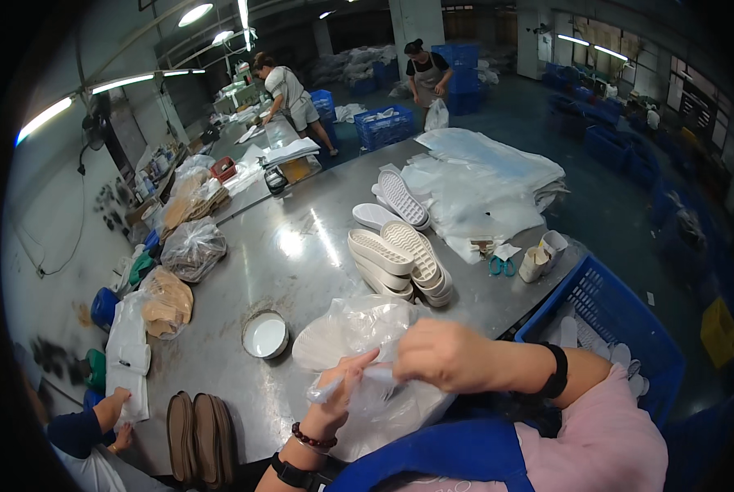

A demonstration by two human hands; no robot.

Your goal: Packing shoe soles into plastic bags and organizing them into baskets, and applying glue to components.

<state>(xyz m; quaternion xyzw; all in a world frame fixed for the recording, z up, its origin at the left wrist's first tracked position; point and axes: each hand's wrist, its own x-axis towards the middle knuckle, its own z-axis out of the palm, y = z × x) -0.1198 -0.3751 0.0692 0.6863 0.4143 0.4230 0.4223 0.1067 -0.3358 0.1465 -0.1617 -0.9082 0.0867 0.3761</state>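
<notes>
Close in front of me, a clear plastic bag [383, 316] lies bunched on the metal table [301, 213], and pale, ribbed shapes show through it. My right hand [442, 354] is closed, pinching the gathered plastic. Beside it, my left hand [342, 395] grips another part of the bag, its thumb pointing toward the right hand. Just beyond the bag stand stacked cream shoe soles [383, 252], with white soles [404, 199] behind them. A round tin of white contents [266, 334] sits to the left.
A pile of flat plastic bags [481, 180] covers the far right corner, near teal scissors [502, 266]. At right stands a blue crate [629, 307] with soles. Brown soles [201, 435] lie near left, beside a co-worker's hand [119, 398]. Two people work farther back.
</notes>
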